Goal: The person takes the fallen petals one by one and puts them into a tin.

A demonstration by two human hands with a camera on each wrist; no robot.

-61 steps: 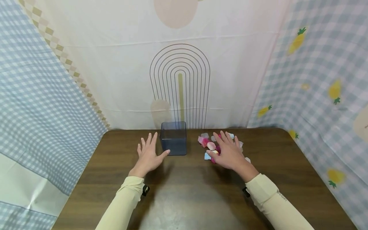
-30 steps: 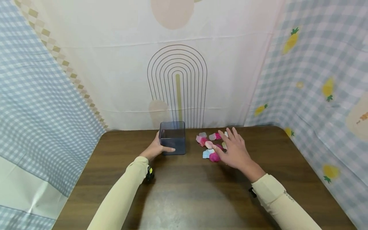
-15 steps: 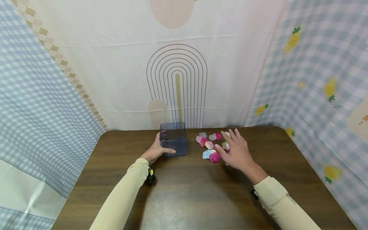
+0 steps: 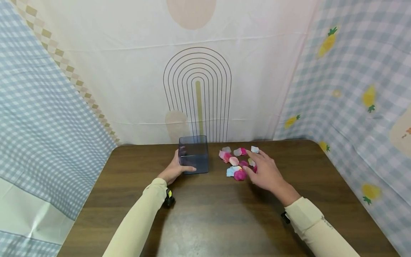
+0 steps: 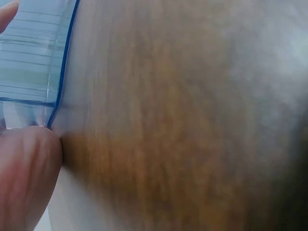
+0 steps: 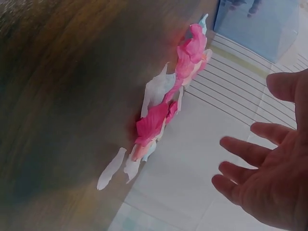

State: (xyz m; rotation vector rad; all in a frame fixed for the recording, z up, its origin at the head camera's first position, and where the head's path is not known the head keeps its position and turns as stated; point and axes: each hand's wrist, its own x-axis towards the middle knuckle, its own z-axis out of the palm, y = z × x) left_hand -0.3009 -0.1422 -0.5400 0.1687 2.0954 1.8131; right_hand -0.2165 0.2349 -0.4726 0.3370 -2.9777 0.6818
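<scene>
My left hand (image 4: 173, 169) grips a clear blue-grey square box (image 4: 198, 164) at its left side, thumb across the front wall and fingers behind the left wall. In the left wrist view the thumb base (image 5: 26, 173) shows beside the box's corner. To the right of the box lie loose fabric-like flower petals (image 4: 233, 161) in pink, magenta, white and pale blue. Over their right edge is my right hand (image 4: 266, 172), fingers bent a little and apart, holding nothing. It covers some petals in the head view. The right wrist view shows the petals (image 6: 153, 122) in a low, scattered heap.
Everything rests on a dark brown wooden table (image 4: 205, 214) with rounded far corners. A white printed cloth (image 4: 141, 89) hangs right behind its far edge. Blue checked cloths flank both sides, the right one (image 4: 346, 117) with yellow pineapples.
My left hand has moved from beside the box to gripping it, and the box has shifted very slightly. My right hand has drawn a little right, its fingers now bent more, uncovering several petals.
</scene>
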